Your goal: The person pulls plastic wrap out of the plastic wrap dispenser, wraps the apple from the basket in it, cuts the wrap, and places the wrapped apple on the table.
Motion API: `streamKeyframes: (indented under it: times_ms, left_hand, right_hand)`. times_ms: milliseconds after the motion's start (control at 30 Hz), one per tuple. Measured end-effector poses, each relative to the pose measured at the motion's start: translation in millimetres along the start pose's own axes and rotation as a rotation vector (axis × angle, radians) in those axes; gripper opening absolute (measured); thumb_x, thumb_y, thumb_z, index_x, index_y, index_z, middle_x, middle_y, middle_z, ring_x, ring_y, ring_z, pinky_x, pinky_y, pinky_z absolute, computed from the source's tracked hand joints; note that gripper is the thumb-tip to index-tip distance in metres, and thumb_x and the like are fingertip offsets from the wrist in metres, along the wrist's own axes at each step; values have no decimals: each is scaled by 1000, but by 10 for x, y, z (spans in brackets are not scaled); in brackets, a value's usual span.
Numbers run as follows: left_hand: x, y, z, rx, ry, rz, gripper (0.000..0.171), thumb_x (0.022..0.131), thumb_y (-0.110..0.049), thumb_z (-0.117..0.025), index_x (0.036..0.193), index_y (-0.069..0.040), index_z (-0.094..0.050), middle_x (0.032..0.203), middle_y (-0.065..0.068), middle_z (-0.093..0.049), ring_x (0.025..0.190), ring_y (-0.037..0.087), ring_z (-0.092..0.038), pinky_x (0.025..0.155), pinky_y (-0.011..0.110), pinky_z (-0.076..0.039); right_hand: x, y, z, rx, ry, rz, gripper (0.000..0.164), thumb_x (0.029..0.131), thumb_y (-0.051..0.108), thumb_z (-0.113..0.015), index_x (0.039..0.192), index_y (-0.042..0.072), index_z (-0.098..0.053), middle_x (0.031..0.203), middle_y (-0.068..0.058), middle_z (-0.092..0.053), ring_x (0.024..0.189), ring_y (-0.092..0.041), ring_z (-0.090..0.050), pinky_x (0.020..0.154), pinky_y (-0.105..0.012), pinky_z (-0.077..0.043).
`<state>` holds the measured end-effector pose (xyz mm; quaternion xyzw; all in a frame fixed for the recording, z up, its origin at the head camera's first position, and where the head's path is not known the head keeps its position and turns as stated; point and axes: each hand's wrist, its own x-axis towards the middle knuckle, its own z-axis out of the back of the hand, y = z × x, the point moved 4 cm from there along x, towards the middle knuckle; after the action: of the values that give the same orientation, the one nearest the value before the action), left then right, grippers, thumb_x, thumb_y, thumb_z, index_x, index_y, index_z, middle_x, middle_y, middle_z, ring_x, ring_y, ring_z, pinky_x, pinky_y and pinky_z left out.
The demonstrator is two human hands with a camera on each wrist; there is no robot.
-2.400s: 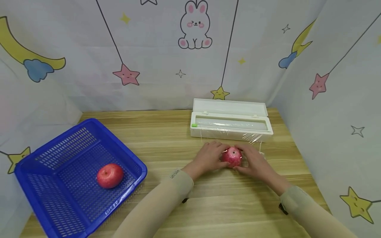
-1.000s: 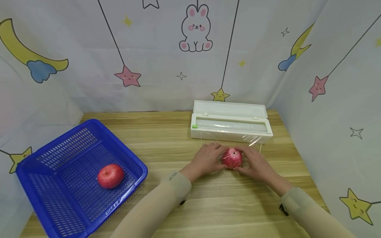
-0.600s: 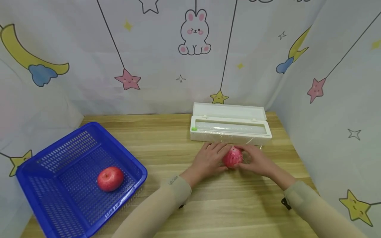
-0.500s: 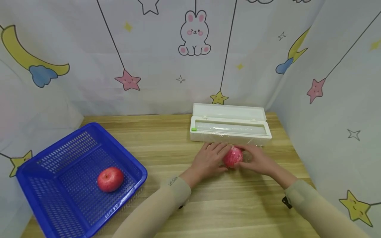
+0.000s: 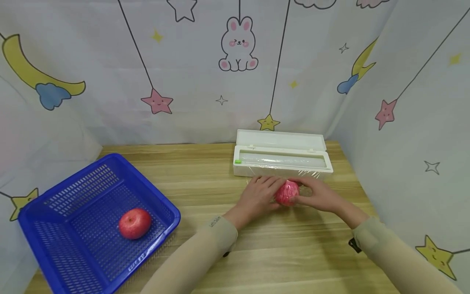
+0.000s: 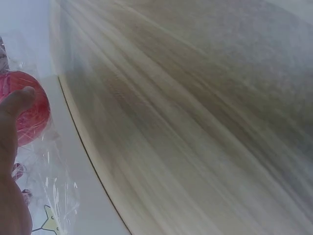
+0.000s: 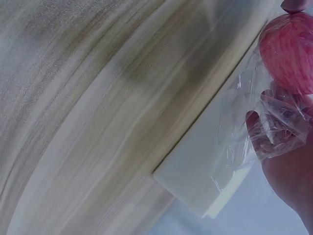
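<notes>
Between both hands, just in front of a white cling film box, is a pinkish-red apple (image 5: 287,193) with clear film around it. My left hand (image 5: 258,198) grips its left side; the thumb lies over the apple (image 6: 35,115) in the left wrist view. From the other side, my right hand (image 5: 319,197) holds the apple with thumb and fingers. Crumpled cling film (image 7: 239,107) hangs beside the apple (image 7: 288,54) and over the right fingers. The box (image 5: 280,168) has its lid raised, showing the film roll (image 5: 282,159) and a green slider (image 5: 238,161).
A blue plastic basket (image 5: 169,204) stands on the left of the wooden table (image 5: 205,163), with a second red apple (image 5: 134,223) inside. A white patterned curtain (image 5: 198,118) closes off the back and sides.
The held apple has turned in my hands: its pale end with the dark dot faced up earlier and is now out of sight. Both hands have stayed round it, and the head view has tilted up slightly.
</notes>
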<state>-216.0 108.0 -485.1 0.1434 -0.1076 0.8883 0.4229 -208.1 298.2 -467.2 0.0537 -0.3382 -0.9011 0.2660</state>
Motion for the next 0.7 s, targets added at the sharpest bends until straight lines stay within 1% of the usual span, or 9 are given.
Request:
streamKeyframes:
  times_ms: [167,267,333,400,500,600,700]
  left_hand:
    - [40,23,19,-24,23,24,80,76,-54,-73,139,-23,-34,129,-7,-45,122,13,-36,102,37,-27]
    - [71,32,32,-28,32,32,79,75,-55,-72,137,-23,-36,128,-7,-46,120,13,-36,101,35,-27]
    - [94,36,44,-40,39,39,78,74,-56,-72,136,-24,-37,128,-7,-45,121,13,-36,101,36,-28]
    - [119,42,60,-54,45,48,78,73,-57,-72,135,-24,-38,128,-7,-46,121,13,-36,101,36,-27]
    - [162,52,98,-62,51,52,78,72,-60,-71,134,-26,-39,127,-8,-46,119,12,-38,101,37,-28]
    - [207,62,143,-63,51,52,77,72,-63,-70,133,-26,-41,125,-8,-48,116,12,-41,99,35,-30]
    - [242,75,168,-82,58,58,76,72,-63,-69,132,-27,-42,123,-8,-50,114,11,-43,96,34,-33]
  right_hand:
    - [2,-15,11,11,12,-13,58,85,42,-69,133,19,-46,115,10,-54,106,-11,-49,88,-47,-41]
    - [-11,-11,36,-17,21,-29,62,86,43,-67,136,17,-42,121,7,-51,112,-14,-47,91,-48,-39]
    - [-31,11,70,-66,18,-41,65,86,47,-66,139,19,-38,128,4,-48,119,-18,-43,95,-48,-36]
    - [-59,43,113,-132,6,-52,71,85,52,-65,141,23,-34,135,2,-42,124,-21,-37,97,-48,-33]
    - [-111,118,166,-235,-30,-43,83,79,60,-67,144,27,-27,139,0,-38,126,-24,-34,97,-49,-33]
    - [-153,180,171,-335,-74,13,95,73,62,-71,145,24,-23,137,-3,-38,123,-25,-37,95,-48,-36]
    - [-177,185,130,-434,-135,83,100,70,58,-75,145,16,-23,133,-6,-42,120,-25,-41,94,-46,-37]
